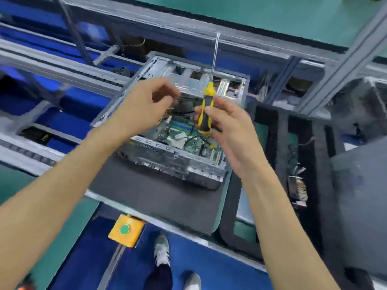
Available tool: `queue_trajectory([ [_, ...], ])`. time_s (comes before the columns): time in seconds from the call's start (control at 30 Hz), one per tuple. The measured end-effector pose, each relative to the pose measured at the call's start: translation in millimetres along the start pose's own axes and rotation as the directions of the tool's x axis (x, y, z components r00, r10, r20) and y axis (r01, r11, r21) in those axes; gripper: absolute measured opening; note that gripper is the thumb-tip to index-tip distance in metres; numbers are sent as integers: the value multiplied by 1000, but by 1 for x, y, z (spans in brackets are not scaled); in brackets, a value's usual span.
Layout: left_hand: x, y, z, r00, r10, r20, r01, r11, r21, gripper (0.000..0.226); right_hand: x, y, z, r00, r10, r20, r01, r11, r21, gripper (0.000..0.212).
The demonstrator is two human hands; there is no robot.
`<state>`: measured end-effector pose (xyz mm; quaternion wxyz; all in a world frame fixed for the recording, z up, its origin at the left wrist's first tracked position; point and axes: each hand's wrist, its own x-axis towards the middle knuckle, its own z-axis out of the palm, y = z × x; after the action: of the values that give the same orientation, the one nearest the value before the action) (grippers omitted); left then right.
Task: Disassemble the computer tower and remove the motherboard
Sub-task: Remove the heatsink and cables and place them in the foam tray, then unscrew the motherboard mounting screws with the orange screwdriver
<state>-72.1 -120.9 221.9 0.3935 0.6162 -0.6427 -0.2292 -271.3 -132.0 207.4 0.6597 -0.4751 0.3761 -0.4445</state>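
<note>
Head view | right hand (pixel 228 130) grip pinches yellow screwdriver (pixel 206 107), tip up | left hand (pixel 144 105) fingers curled, holding unclear | above open computer case (pixel 167 155)

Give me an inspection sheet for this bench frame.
Surface: black foam mat under the case.
Job's things: open computer case, green motherboard inside it; yellow-black screwdriver, shaft pointing up.
Clutter: heatsink-like part at right.
Grippers: right hand pinches the screwdriver handle; left hand curled above the case, contents unclear.
Cables: black cable across the board.
Surroundings: yellow button box, aluminium frame.
</note>
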Motion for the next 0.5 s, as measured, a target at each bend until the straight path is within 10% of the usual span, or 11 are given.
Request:
queue_trajectory([
  [0.33, -227, -71, -150, 846, -435, -308, 455, 891, -9, 24, -58, 94, 196, 849, 159, 504, -101, 985, -139, 18],
  [0.5, -351, -130, -171, 621, -696, -359, 700, 699, -146, 26, -109, 174, 282, 709, 363, 604, -170, 920, -353, 22],
])
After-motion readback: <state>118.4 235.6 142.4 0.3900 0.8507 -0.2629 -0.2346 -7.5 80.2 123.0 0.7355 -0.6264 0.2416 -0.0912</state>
